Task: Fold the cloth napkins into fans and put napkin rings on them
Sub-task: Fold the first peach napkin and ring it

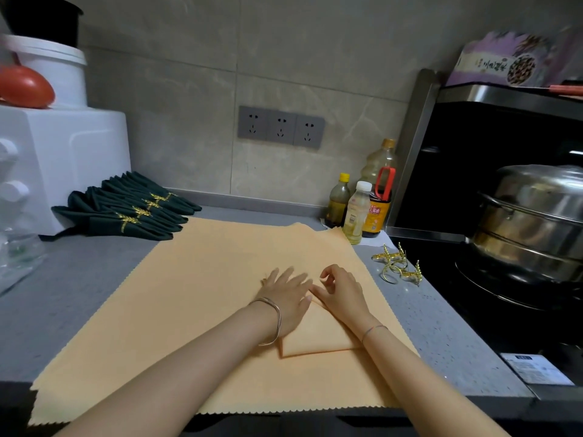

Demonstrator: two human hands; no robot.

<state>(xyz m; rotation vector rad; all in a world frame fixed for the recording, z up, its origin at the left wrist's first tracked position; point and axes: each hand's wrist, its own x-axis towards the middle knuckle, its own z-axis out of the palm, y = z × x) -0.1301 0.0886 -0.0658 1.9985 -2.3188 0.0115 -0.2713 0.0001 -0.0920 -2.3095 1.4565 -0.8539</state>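
Note:
An orange cloth napkin [176, 294] lies spread flat on the grey counter [66, 288], with a folded strip [318, 337] lying between my wrists. My left hand [285, 294] presses flat on the cloth with fingers spread. Beside it, my right hand [342, 290] pinches the far end of the fold between thumb and fingers. Several dark green napkin fans [126, 212] with gold rings lie at the back left. Loose gold napkin rings [397, 266] sit on the counter to the right of the cloth.
Three bottles [362, 206] stand at the back right near the wall. A black stove with a steel steamer pot [533, 225] is at the right. A white appliance [60, 162] and a clear plastic bag [19, 257] occupy the left.

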